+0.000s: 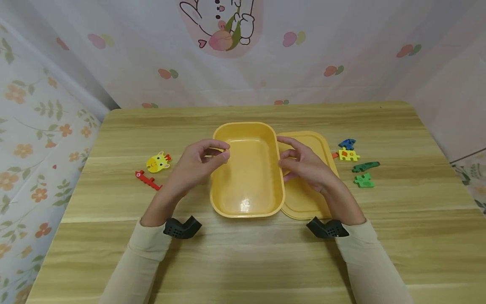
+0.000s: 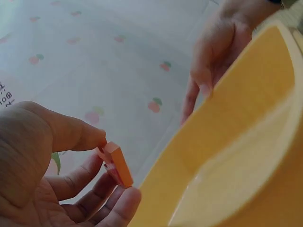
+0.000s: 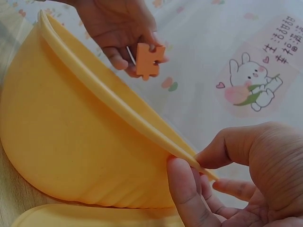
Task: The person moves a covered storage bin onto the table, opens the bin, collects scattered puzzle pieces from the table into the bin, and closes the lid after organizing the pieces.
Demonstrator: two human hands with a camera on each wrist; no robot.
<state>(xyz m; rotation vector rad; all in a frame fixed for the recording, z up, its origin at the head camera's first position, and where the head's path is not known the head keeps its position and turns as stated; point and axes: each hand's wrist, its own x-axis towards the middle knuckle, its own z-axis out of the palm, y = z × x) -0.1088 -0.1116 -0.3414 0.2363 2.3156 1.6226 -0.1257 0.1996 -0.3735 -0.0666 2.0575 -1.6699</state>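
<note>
Orange puzzle piece [image 3: 144, 60], edge-pinched in left hand [image 1: 196, 164], may slip if fingertips loosen; yellow box [image 1: 247, 177], rim-pinched by right hand [image 1: 306, 164], may tip if tugged.

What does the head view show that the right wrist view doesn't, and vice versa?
Only the head view shows the giraffe head, red piece, blue piece and green pieces.
Only the right wrist view shows lettering beside the rabbit and the notches in the orange piece.
Both show the rabbit, box, lid, left hand and right hand.
</note>
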